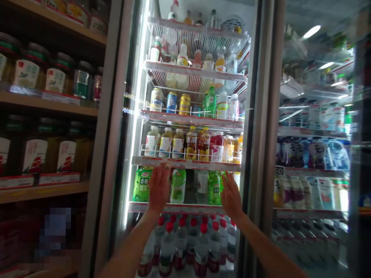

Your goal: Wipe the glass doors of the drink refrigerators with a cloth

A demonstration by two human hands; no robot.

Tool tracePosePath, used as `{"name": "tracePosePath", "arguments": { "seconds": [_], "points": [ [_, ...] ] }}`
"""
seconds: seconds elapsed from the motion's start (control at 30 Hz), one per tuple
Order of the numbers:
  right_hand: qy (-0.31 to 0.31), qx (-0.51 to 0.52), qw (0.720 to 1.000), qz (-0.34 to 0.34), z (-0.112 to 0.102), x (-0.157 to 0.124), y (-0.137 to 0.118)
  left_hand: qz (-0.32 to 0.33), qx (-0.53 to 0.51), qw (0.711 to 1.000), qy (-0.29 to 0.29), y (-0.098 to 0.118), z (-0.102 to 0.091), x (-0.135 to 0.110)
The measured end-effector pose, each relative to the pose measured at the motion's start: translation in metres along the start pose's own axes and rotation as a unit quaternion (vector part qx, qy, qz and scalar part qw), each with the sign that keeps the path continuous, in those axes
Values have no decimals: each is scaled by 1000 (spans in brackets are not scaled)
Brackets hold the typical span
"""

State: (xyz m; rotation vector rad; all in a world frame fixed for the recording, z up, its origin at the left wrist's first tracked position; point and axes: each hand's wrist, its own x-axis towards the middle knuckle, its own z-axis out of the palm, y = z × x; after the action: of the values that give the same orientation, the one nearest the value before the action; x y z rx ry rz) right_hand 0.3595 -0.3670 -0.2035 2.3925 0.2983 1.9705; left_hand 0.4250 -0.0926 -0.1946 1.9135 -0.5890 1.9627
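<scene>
My left hand [159,187] is raised in front of the lit drinks fridge, fingers stretched out, between a green bottle [142,183] and another green bottle [178,186]. My right hand [231,195], also with extended fingers, overlaps the right side of a green pouch-like bottle [214,188]. Both hands look empty; whether they touch any bottle I cannot tell. Just above them runs a shelf [188,163] of juice and tea bottles [204,143]. Below, several clear bottles with red caps [203,247] stand between my forearms.
Steel door frames [262,116] edge the fridge on both sides. On the left, wooden shelves [52,102] hold dark jars [27,69]. To the right, glass shows more shelved drinks [315,152], blurred. Higher fridge shelves carry cans [184,104] and bottles.
</scene>
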Motion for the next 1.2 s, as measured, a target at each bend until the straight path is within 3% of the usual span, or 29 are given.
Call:
{"name": "tracePosePath", "arguments": {
  "seconds": [0.07, 0.13, 0.27, 0.37, 0.47, 0.57, 0.7, 0.83, 0.93, 1.03, 1.13, 1.2],
  "points": [
    [5, 1, 1000, 0, 0, -1, -1, -51, 1, 998, 33, -10, -2, 5],
    [17, 1, 1000, 4, 2, 0, -4, -43, -2, 999, 20, -4, 1, 8],
    [36, -2, 999, 6, 6, 0, -6, 125, -23, 988, -90, 31, 9, 3],
    [24, 3, 1000, 4, 4, -1, -1, 192, -39, 972, -126, 35, 9, -1],
    [23, 18, 999, 13, -2, -1, -5, 98, -21, 992, -78, 18, 7, -4],
    [14, 71, 997, -21, -5, 5, -29, -1, -13, 1000, -25, 13, 10, -4],
    [-1, 212, 968, -135, 3, 22, -80, 61, -59, 994, -65, 42, 24, 1],
    [17, 277, 957, -79, 20, 36, -104, 55, -57, 994, -79, 49, 20, 2],
    [32, 261, 963, -59, 28, 40, -109, 13, -14, 998, -65, 25, 2, -11],
    [50, 200, 977, -58, 36, 41, -119, -13, 26, 995, -93, 2, -12, -27],
    [52, 89, 991, -88, 38, 42, -121, -15, 33, 992, -117, -7, -14, -36],
    [25, 33, 992, -117, 31, 38, -104, -19, 32, 992, -122, -4, -14, -36]
  ]
}}
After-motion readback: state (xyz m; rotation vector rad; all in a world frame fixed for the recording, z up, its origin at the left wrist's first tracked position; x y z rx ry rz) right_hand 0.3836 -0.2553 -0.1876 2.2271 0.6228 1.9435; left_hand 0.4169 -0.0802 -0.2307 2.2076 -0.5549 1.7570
